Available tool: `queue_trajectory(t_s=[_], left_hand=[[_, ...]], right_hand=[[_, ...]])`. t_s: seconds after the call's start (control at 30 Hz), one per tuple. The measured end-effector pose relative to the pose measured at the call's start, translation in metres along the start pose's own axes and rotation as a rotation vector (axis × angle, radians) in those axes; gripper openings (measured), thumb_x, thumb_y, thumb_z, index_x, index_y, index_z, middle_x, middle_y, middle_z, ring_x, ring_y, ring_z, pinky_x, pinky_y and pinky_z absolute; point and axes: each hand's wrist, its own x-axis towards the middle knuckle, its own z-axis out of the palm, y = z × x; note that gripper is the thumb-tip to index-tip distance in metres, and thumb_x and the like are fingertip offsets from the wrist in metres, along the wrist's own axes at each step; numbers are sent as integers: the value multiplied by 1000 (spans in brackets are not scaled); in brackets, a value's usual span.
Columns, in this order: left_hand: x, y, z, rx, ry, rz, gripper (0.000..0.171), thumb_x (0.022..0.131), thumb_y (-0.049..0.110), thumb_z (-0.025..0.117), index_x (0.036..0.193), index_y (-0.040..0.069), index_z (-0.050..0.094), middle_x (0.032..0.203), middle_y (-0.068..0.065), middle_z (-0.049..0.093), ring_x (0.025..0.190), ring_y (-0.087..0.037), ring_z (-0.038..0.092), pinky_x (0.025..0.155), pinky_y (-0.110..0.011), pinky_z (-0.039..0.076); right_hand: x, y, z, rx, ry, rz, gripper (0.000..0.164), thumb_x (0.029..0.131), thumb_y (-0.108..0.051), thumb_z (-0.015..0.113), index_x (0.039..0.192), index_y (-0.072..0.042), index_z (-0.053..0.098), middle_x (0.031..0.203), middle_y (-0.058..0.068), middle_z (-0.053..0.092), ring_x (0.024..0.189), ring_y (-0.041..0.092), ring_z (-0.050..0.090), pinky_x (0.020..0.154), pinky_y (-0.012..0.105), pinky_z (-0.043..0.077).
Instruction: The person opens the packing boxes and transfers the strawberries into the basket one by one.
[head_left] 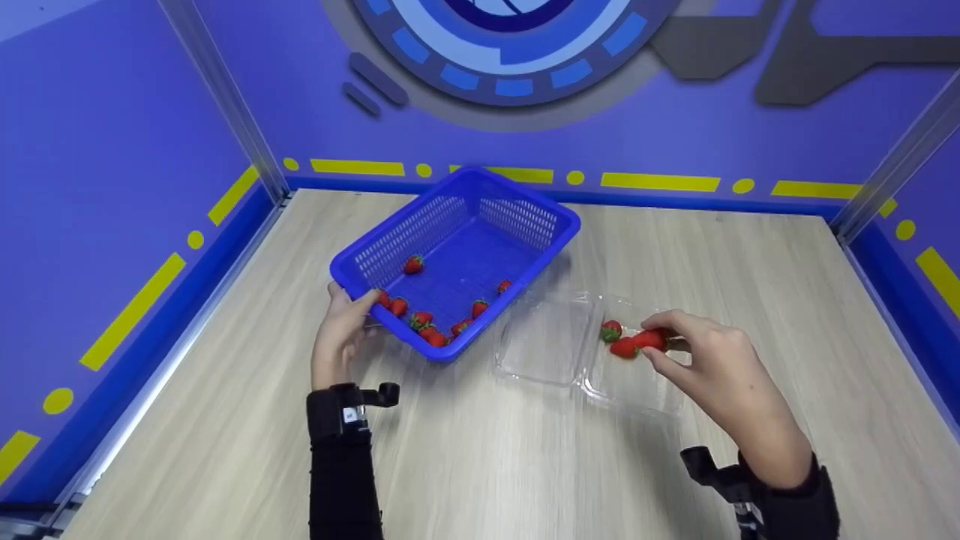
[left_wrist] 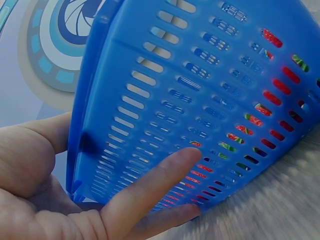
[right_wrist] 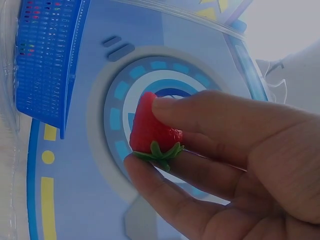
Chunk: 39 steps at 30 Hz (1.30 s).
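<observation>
My left hand (head_left: 337, 337) grips the near left corner of a blue plastic basket (head_left: 525, 270), thumb at the rim and fingers spread under its slotted wall (left_wrist: 165, 100). The basket is tilted, and several strawberries lie in it, most gathered toward the near corner. Between the thumb and fingers of my right hand (head_left: 724, 367) is a red strawberry (right_wrist: 152, 125), its green leaves facing down in the right wrist view. That hand is over the right half of a clear plastic clamshell box (head_left: 544, 341), where two more strawberries (head_left: 611, 331) show beside the held one.
The clamshell box lies opened flat on the light wood table (head_left: 465, 465), its left half next to the basket. Blue panels with yellow markings (head_left: 660, 182) enclose the table at the back and both sides.
</observation>
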Motion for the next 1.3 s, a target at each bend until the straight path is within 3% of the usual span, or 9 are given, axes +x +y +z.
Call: queue_trajectory(t_s=[0.1, 0.23, 0.4, 0.63, 0.73, 0.87, 1.1, 1.3], left_hand=[[-1, 1, 0, -26, -4, 8, 82, 104, 20, 55, 158, 21, -7, 149, -24, 46, 123, -39, 61, 88, -38, 58], [-1, 1, -1, -23, -8, 16, 83, 105, 22, 55, 158, 21, -8, 149, -24, 45, 122, -38, 61, 90, -39, 58], [0, 1, -1, 4, -24, 17, 88, 107, 20, 49, 158, 19, -22, 149, -25, 46, 112, -35, 67, 84, -38, 59], [1, 3, 1, -19, -42, -5, 95, 107, 18, 47, 153, 20, -36, 150, -25, 45, 112, -33, 68, 87, -38, 58], [2, 3, 1, -25, -39, -6, 93, 107, 17, 48, 156, 19, -31, 150, -26, 44, 112, -34, 68, 87, -38, 58], [1, 1, 2, -43, -35, 19, 82, 105, 17, 52, 158, 20, -11, 149, -26, 44, 119, -43, 63, 91, -45, 58], [-1, -2, 2, -92, -48, 38, 82, 106, 24, 55, 158, 22, -8, 152, -24, 43, 127, -44, 57, 100, -49, 53], [-2, -1, 1, -35, -28, 4, 85, 107, 23, 53, 159, 22, -14, 149, -25, 45, 120, -42, 63, 93, -43, 57]], right_hand=[[2, -2, 2, 6, -9, 0, 27, 84, 0, 80, 109, -5, 72, 102, 8, 75, 88, 24, 75, 76, 44, 60], [6, -6, 11, 26, -29, -25, 25, 83, 1, 81, 106, -5, 72, 101, 6, 75, 87, 21, 74, 75, 39, 61], [11, -17, 36, 104, -86, -99, 23, 81, 4, 81, 101, -4, 72, 94, 3, 75, 83, 16, 73, 74, 30, 61], [25, -46, 77, 203, -218, -206, 17, 85, -1, 79, 100, -5, 71, 91, 0, 74, 83, 12, 73, 74, 27, 60], [39, -61, 90, 236, -240, -256, 15, 87, -3, 78, 99, -5, 71, 91, 2, 74, 84, 12, 73, 74, 27, 60], [65, -79, 102, 273, -292, -329, 13, 89, -1, 76, 100, -3, 71, 90, 5, 73, 82, 15, 71, 73, 30, 60], [111, -98, 115, 161, -434, -342, 10, 88, -5, 77, 97, -4, 73, 85, 5, 69, 72, 13, 58, 65, 25, 51], [135, -106, 125, 101, -474, -285, 11, 87, -7, 79, 96, -5, 73, 86, 4, 70, 75, 13, 59, 67, 27, 53]])
